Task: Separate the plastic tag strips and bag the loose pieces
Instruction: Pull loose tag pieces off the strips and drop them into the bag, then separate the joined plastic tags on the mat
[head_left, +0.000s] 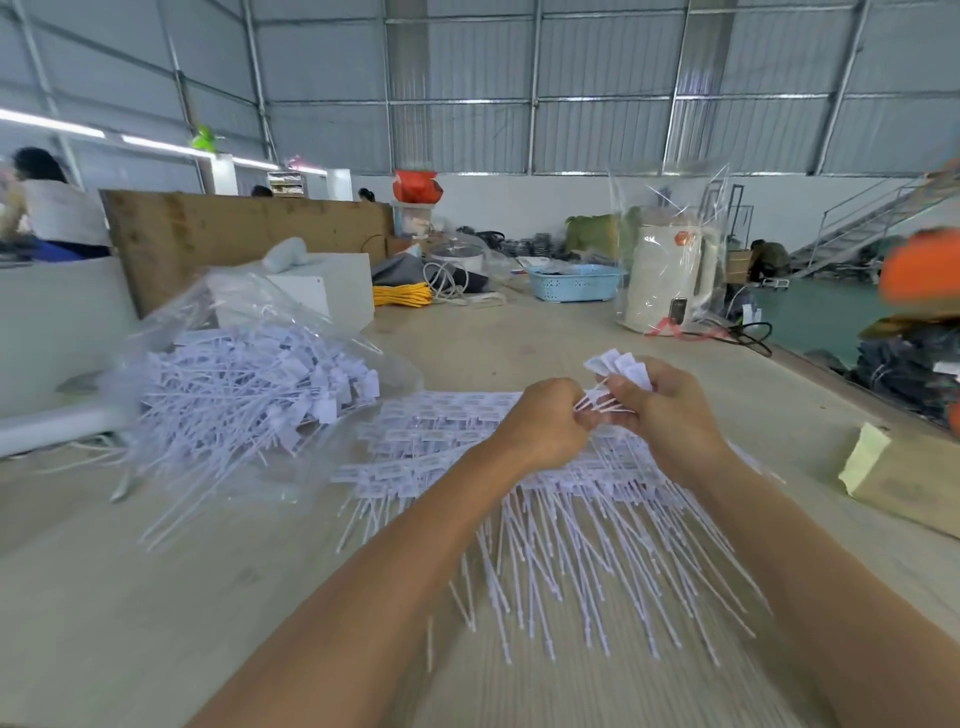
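Both hands, left hand (545, 423) and right hand (662, 405), pinch one tag bunch (621, 371).

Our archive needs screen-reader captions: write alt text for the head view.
Two bare hands, left hand and right hand, grip a small bunch of white plastic tags above rows of tag strips spread on a table. To the left lies a clear bag of loose tags.
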